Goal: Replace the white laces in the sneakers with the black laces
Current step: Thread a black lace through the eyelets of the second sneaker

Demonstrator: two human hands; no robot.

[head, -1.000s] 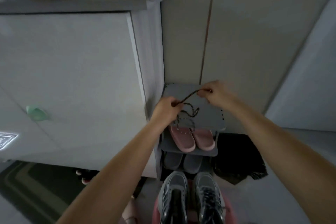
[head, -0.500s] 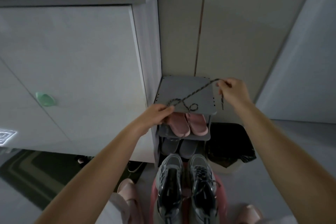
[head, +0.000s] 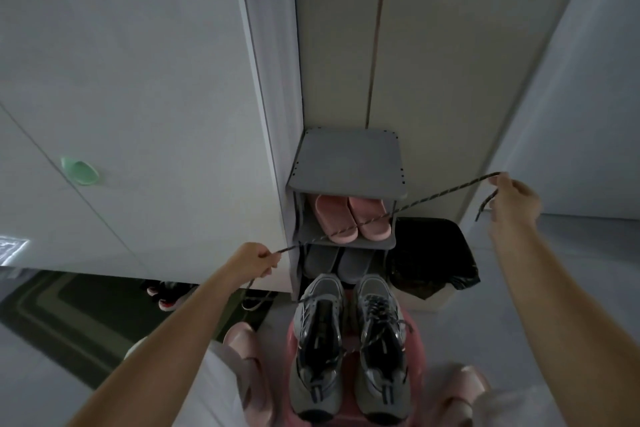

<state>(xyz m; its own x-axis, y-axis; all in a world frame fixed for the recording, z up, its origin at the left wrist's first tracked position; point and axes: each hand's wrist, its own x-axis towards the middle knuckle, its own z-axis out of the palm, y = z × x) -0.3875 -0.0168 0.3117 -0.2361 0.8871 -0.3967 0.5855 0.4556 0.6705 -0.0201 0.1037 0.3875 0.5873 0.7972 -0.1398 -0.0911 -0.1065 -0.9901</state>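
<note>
Here, my left hand [head: 254,262] pinches the black speckled cord lace [head: 398,211] left of the grey plastic shoe rack [head: 348,163]; it stretches across the rack's front to my right hand [head: 516,199], gripping it right of the rack. The grey mesh sneakers [head: 320,340] stand before the rack.

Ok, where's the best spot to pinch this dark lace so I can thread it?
Just behind the free tip of the lace, the short tail dangling below the right hand. Come in from the side with thumb and forefinger; that tail hangs loose, while the span to the left hand is pulled taut.
</note>
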